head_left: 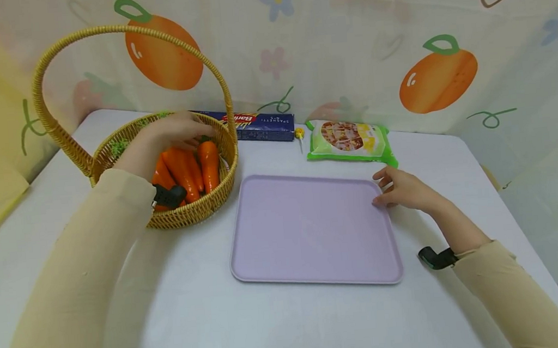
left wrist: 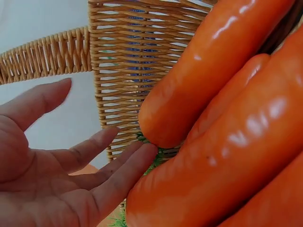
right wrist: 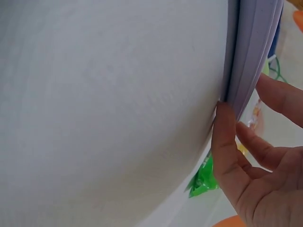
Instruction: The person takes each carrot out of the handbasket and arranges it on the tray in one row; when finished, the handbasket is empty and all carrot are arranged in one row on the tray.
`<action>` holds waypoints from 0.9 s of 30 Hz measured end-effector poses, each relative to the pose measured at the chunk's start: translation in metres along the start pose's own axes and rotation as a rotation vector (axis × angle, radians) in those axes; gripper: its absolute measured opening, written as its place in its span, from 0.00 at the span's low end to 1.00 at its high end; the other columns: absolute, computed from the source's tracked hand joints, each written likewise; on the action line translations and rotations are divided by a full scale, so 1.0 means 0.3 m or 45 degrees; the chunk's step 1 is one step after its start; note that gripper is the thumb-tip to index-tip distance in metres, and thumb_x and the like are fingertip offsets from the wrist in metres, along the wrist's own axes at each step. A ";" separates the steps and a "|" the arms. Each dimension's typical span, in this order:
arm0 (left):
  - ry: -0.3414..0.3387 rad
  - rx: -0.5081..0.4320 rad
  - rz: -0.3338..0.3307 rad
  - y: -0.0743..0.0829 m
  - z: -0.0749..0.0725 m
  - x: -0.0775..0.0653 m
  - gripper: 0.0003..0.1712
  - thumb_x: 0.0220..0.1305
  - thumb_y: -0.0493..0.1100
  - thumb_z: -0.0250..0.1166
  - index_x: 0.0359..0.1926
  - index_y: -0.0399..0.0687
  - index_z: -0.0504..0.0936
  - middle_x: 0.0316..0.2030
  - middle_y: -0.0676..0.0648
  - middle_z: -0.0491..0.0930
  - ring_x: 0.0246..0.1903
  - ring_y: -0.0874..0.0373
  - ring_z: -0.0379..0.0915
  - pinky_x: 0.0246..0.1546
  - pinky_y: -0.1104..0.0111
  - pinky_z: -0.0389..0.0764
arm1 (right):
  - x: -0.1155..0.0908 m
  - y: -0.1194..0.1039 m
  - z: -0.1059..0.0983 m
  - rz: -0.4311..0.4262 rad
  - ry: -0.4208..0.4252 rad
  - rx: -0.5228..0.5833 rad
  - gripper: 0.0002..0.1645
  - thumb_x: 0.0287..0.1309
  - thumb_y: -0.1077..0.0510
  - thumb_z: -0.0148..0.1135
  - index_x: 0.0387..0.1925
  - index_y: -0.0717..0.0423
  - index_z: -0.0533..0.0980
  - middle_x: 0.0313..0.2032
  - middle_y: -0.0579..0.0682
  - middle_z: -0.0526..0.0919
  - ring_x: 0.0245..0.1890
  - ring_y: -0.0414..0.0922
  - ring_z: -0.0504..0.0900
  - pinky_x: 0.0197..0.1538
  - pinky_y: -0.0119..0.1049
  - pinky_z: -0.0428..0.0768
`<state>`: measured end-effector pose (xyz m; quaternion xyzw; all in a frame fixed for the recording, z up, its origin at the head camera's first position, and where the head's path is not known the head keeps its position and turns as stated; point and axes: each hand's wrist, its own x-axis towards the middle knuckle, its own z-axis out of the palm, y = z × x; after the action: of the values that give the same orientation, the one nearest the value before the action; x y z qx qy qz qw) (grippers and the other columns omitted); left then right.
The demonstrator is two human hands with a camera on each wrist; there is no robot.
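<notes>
My left hand (head_left: 182, 129) reaches over the rim of the wicker basket (head_left: 191, 216). In the left wrist view its fingers (left wrist: 130, 165) are loosely extended beside the rounded ends of the orange carrots (left wrist: 213, 165), the thumb standing apart. Nothing is gripped there. My right hand (head_left: 403, 189) holds the lilac tray (head_left: 313, 228) near its back right corner. Up close in the right wrist view, the thumb lies over the tray's rim (right wrist: 253, 52) and a bent finger (right wrist: 225, 137) sits against its outer side.
The basket's tall handle (head_left: 100, 30) arches over the left side, with green sprigs (head_left: 119, 148) inside. Along the back lie a blue spaghetti box (head_left: 268, 128), a small yellow-headed lollipop (head_left: 299, 133) and a green-and-white food packet (head_left: 350, 141). A printed curtain (head_left: 337, 43) hangs behind the white table (head_left: 272, 333).
</notes>
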<state>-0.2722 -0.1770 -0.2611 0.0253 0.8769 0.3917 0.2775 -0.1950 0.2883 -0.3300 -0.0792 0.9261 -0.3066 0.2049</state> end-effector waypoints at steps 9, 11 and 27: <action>-0.007 0.184 0.055 -0.023 0.016 0.044 0.32 0.69 0.41 0.57 0.68 0.28 0.60 0.65 0.34 0.63 0.60 0.47 0.66 0.67 0.55 0.74 | -0.003 0.009 0.000 -0.009 -0.019 0.025 0.34 0.60 0.64 0.63 0.64 0.69 0.62 0.56 0.70 0.71 0.51 0.57 0.78 0.43 0.37 0.87; -0.030 0.236 0.073 -0.031 0.024 0.052 0.34 0.68 0.41 0.57 0.69 0.29 0.59 0.69 0.32 0.60 0.63 0.43 0.64 0.68 0.52 0.72 | -0.003 0.008 0.002 -0.010 -0.026 0.021 0.33 0.60 0.64 0.63 0.64 0.69 0.62 0.56 0.70 0.71 0.51 0.58 0.78 0.44 0.38 0.87; -0.123 0.249 0.104 -0.048 0.052 0.085 0.38 0.64 0.39 0.63 0.70 0.32 0.58 0.66 0.34 0.62 0.56 0.46 0.67 0.61 0.55 0.75 | -0.002 0.006 0.002 0.004 -0.057 0.002 0.33 0.61 0.64 0.62 0.64 0.69 0.62 0.57 0.71 0.70 0.51 0.59 0.78 0.46 0.42 0.88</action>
<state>-0.2833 -0.1698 -0.2914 0.1070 0.8948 0.3135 0.2993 -0.1943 0.2895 -0.3313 -0.0846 0.9213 -0.3051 0.2260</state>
